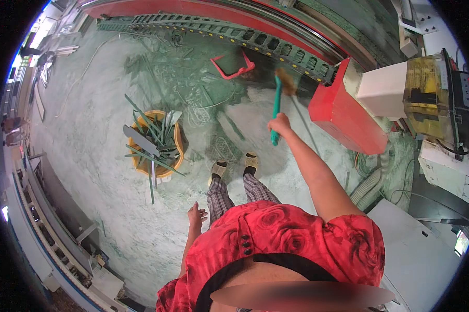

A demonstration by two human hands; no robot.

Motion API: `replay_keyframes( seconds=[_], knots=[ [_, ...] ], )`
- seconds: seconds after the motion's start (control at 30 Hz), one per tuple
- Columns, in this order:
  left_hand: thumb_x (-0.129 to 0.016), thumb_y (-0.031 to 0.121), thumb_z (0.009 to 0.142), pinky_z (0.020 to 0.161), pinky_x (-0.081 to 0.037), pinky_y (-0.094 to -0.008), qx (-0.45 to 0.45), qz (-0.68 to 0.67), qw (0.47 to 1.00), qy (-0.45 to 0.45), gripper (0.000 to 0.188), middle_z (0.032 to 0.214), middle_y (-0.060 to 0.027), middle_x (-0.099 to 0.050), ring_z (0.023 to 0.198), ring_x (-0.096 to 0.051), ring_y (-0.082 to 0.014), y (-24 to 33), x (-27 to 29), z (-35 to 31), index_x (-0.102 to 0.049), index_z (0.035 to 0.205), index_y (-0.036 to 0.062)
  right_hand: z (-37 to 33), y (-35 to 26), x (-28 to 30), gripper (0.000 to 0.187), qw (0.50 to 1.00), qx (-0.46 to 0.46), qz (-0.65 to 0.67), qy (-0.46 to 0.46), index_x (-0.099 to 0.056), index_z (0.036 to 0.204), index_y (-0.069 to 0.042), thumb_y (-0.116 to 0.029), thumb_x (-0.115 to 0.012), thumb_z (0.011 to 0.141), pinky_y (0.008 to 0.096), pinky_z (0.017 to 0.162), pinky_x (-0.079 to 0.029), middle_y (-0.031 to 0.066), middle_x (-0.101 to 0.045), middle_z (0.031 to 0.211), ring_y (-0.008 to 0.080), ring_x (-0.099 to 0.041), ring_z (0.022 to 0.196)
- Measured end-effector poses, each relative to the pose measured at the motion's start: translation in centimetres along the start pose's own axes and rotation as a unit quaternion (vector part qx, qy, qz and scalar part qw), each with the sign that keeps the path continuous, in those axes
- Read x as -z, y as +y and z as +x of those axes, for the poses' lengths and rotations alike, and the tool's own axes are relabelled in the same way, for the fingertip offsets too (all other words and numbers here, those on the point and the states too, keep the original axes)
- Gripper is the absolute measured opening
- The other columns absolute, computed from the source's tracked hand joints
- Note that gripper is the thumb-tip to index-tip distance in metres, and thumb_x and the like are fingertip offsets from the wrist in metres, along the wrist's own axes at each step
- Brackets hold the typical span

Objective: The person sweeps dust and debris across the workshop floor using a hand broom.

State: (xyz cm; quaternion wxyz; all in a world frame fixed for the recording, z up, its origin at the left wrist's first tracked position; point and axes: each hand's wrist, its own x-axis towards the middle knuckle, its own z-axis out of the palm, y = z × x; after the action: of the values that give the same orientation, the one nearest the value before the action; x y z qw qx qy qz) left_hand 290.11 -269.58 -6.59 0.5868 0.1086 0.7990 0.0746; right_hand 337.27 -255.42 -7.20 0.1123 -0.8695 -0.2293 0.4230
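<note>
My right hand (280,125) is closed around the green handle of a hand brush (277,106). The brush's brown bristles (285,80) point away from me, blurred, near the base of the red machine rail. My left hand (197,213) hangs low beside my leg, empty, its fingers loosely bent and apart. Out on the dusty floor, to the left of the brush, lies a red, open-sided shape like a dustpan (237,75); its inside looks the same dull green as the dust around it.
A yellow bin (180,145) full of grey and green offcut strips stands ahead to the left, some strips jutting over its rim. A red machine housing (343,112) is close on my right, with a ribbed hose (372,182) below. A cable-chain track (245,35) runs along the far side.
</note>
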Motion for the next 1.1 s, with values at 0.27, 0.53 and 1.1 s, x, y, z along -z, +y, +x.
replay_keyframes(
  seconds=[0.27, 0.53, 1.1],
  knots=[
    [-0.044, 0.038, 0.082, 0.048, -0.046, -0.0335, -0.067, -0.018, 0.997, -0.037, 0.044, 0.075, -0.0096, -0.054, 0.061, -0.057, -0.0208, 4.0, -3.0, -0.4, -0.042, 0.106, 0.0019, -3.7, 8.2, 6.3, 0.037, 0.988, 0.146, 0.043, 0.0, -0.054, 0.082, 0.0, -0.008, -0.062, 0.047, 0.0353, 0.067, -0.045, 0.0187, -0.057, 0.078, 0.0319, -0.056, 0.076],
    [-0.046, 0.039, 0.081, 0.05, -0.046, -0.035, -0.044, -0.013, 0.998, -0.033, 0.044, 0.075, -0.0102, -0.054, 0.063, -0.057, -0.0217, 3.3, -2.5, -0.3, -0.044, 0.105, 0.0025, -5.2, 8.7, 6.1, 0.035, 0.997, 0.034, -0.03, 0.067, -0.055, 0.08, 0.002, -0.01, -0.063, 0.048, 0.036, 0.065, -0.045, 0.0186, -0.058, 0.076, 0.0299, -0.058, 0.075],
    [-0.046, 0.039, 0.081, 0.044, -0.045, -0.0318, -0.047, -0.016, 0.998, -0.035, 0.041, 0.074, -0.0084, -0.053, 0.06, -0.057, -0.0197, 1.9, -2.3, -0.2, -0.045, 0.098, 0.002, -1.3, 2.3, 2.0, 0.046, 0.983, 0.136, -0.124, 0.006, -0.053, 0.093, 0.0, -0.012, -0.063, 0.05, 0.0352, 0.066, -0.045, 0.017, -0.058, 0.079, 0.0291, -0.057, 0.078]
  ],
)
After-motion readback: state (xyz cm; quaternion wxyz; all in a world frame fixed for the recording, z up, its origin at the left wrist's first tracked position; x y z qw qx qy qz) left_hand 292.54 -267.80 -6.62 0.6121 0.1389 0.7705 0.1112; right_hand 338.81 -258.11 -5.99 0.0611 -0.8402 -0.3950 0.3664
